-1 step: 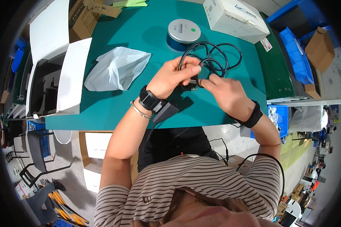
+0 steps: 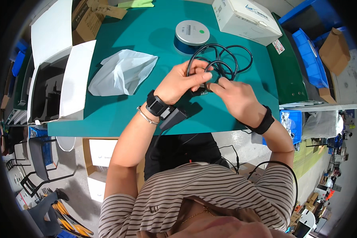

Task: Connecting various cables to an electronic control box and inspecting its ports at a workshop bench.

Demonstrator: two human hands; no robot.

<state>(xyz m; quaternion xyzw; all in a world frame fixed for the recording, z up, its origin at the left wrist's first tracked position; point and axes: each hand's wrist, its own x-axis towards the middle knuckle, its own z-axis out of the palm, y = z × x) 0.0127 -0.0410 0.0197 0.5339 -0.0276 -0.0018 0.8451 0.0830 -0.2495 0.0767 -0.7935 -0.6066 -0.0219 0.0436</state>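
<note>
A black cable (image 2: 235, 63) lies in loose loops over the green tabletop, and both my hands are closed on it. My left hand (image 2: 185, 79) pinches a strand between thumb and fingers, with one loop rising past the knuckles. Close beside it, my right hand (image 2: 233, 93) grips the cable near the lower end of the coil. A dark connector with a shiny metal tip (image 2: 202, 91) shows just under the fingers, partly hidden by them. Beyond the hands stands a round dark-blue device with a silver top (image 2: 192, 33), bearing a label and a green dot.
A crumpled white plastic bag (image 2: 123, 73) lies left on the table (image 2: 139, 115). An open white box (image 2: 73, 83) with dark lining stands at the left edge, a brown carton (image 2: 87, 23) behind it. A closed white box (image 2: 248, 22) is far right, near blue bins (image 2: 310, 59).
</note>
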